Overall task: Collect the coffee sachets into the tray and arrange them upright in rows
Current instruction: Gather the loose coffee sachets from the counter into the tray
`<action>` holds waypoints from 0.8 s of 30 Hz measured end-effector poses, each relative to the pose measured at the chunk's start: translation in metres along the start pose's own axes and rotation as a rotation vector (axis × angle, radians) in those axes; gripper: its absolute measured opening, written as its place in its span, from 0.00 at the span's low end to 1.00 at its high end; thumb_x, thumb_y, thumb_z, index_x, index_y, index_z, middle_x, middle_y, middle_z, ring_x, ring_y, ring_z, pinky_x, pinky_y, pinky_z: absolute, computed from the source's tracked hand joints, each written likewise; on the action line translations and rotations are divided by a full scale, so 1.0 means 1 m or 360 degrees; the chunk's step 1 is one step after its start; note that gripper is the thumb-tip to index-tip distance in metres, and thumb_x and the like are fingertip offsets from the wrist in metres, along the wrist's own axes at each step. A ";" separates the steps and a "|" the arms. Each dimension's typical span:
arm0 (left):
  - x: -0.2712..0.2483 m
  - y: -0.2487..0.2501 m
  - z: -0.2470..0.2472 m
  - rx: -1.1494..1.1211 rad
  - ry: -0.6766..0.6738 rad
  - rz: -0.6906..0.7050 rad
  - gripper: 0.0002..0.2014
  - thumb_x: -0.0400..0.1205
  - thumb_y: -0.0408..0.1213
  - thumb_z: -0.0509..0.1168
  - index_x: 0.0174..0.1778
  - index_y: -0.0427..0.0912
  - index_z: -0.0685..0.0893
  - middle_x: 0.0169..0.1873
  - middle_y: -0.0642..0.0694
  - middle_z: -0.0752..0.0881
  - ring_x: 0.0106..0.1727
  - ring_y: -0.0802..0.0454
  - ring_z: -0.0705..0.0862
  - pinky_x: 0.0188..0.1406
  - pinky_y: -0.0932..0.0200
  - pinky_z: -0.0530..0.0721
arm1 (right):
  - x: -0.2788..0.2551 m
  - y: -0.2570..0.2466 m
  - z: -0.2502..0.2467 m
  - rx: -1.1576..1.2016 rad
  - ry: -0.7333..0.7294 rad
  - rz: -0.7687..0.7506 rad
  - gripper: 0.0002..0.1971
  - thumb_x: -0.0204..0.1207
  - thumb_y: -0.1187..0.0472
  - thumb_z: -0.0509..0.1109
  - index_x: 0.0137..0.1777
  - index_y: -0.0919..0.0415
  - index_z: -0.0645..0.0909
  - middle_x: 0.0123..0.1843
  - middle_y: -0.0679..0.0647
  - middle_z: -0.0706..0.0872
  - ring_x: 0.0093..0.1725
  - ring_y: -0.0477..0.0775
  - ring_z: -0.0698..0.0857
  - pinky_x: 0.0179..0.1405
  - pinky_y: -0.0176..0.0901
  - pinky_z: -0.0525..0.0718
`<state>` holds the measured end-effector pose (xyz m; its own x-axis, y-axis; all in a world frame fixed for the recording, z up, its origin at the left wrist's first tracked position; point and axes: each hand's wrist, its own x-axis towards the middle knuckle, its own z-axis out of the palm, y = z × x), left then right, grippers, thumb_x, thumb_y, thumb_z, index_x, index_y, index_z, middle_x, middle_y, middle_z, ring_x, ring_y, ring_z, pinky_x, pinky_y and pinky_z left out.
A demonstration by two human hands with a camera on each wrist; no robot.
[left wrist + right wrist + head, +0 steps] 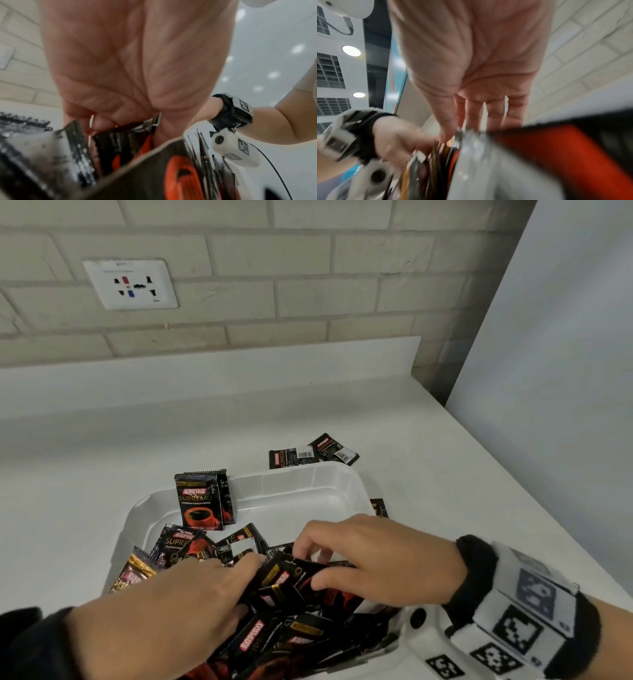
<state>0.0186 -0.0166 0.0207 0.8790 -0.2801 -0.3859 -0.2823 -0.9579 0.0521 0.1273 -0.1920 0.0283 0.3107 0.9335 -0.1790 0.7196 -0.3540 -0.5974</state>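
In the head view, a clear plastic tray (346, 484) sits on the white counter (102, 457). Its near half holds a loose heap of coffee sachets (291, 635), while a small upright row (205, 499) leans against the far-left wall of the tray. Two sachets (310, 453) lie flat on the counter just beyond the far rim, and another sachet (379, 507) peeks out beside the right rim. The left hand (191, 594) and the right hand (373, 556) meet over the heap, both curled around a small bundle of sachets (291, 577). The right thumb and fingertips pinch it from the far and near sides, and the left fingers hold its left end. The step in hand looks like gathering and squaring a batch from the heap.

The left wrist view shows the left palm close up, its fingers (104, 120) folded onto the tops of blurred sachets, thumb against the packets' right side.

The right wrist view shows the right hand's fingers (494, 112) reaching down behind a sachet edge, thumb opposite. The grip itself is blurred.

Next, the bundle probably needs its edges aligned, then standing on end next to the upright row, with one hand bracing so the row does not topple. The strays outside the tray remain to be collected.
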 end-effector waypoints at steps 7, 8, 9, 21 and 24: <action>-0.003 -0.013 0.015 0.0000 0.0482 -0.0084 0.18 0.68 0.56 0.51 0.50 0.54 0.71 0.32 0.62 0.81 0.33 0.60 0.75 0.27 0.72 0.64 | -0.007 0.037 -0.064 0.0516 0.0782 0.0193 0.08 0.73 0.61 0.72 0.44 0.44 0.80 0.45 0.46 0.87 0.37 0.39 0.83 0.47 0.35 0.81; -0.002 -0.014 0.018 0.0023 0.0534 -0.0053 0.20 0.66 0.57 0.51 0.50 0.53 0.72 0.32 0.62 0.81 0.36 0.57 0.73 0.26 0.70 0.65 | -0.004 0.053 -0.069 0.0384 0.0808 0.0304 0.08 0.74 0.61 0.72 0.44 0.45 0.81 0.42 0.45 0.86 0.35 0.38 0.82 0.45 0.35 0.80; 0.000 -0.016 0.021 0.0058 0.0571 -0.0039 0.22 0.66 0.58 0.51 0.52 0.53 0.73 0.34 0.62 0.82 0.39 0.56 0.70 0.27 0.69 0.66 | -0.002 0.069 -0.072 0.0179 0.0734 0.0439 0.06 0.74 0.60 0.72 0.46 0.46 0.81 0.40 0.43 0.84 0.34 0.36 0.80 0.43 0.34 0.78; -0.020 -0.016 0.001 0.0018 0.0637 -0.0209 0.23 0.85 0.57 0.38 0.72 0.59 0.66 0.53 0.63 0.75 0.49 0.62 0.72 0.36 0.64 0.70 | 0.037 0.132 -0.014 -0.0469 -0.0237 0.0809 0.33 0.63 0.45 0.78 0.64 0.57 0.71 0.53 0.49 0.65 0.54 0.50 0.68 0.61 0.52 0.76; -0.028 -0.019 0.003 -0.0028 0.0675 -0.0268 0.26 0.84 0.60 0.36 0.79 0.62 0.51 0.56 0.64 0.73 0.51 0.61 0.73 0.40 0.65 0.69 | 0.039 0.131 -0.023 -0.0425 -0.0380 0.0825 0.31 0.64 0.49 0.79 0.63 0.60 0.73 0.56 0.53 0.73 0.54 0.51 0.74 0.58 0.46 0.78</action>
<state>-0.0016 0.0092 0.0278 0.9928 -0.1181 0.0208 -0.1188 -0.9922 0.0384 0.2480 -0.2036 -0.0391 0.5357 0.6128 -0.5809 0.6524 -0.7372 -0.1761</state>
